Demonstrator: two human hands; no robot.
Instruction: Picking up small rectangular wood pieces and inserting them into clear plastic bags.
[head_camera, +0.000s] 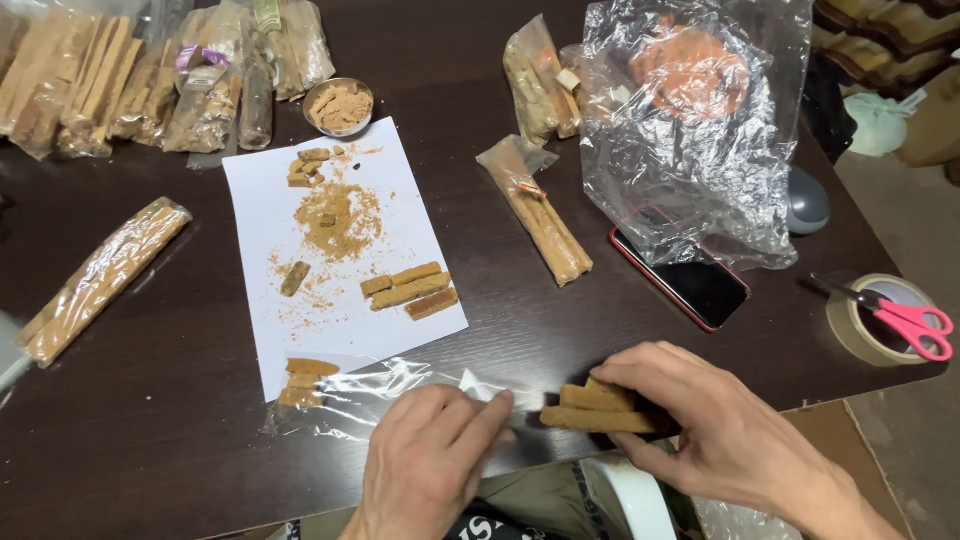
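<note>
Gripping the stack of brown sticks (597, 410) in our closed right hand (720, 430) at the table (560, 310) edge, we pin the clear plastic sleeve (400, 392) flat under left hand (430, 460) fingertips, keeping sticks aligned with its mouth

Tan-brown sticks (597, 408) on a dark brown surface (160, 440); white paper (262, 215) at eleven o'clock, pink-handled scissors (905, 318) at three.

Left hand (425, 455) palm-down, fingers stretched flat and pressing; right hand (715, 430) curled, thumb and fingers closed in a pinch.
</note>
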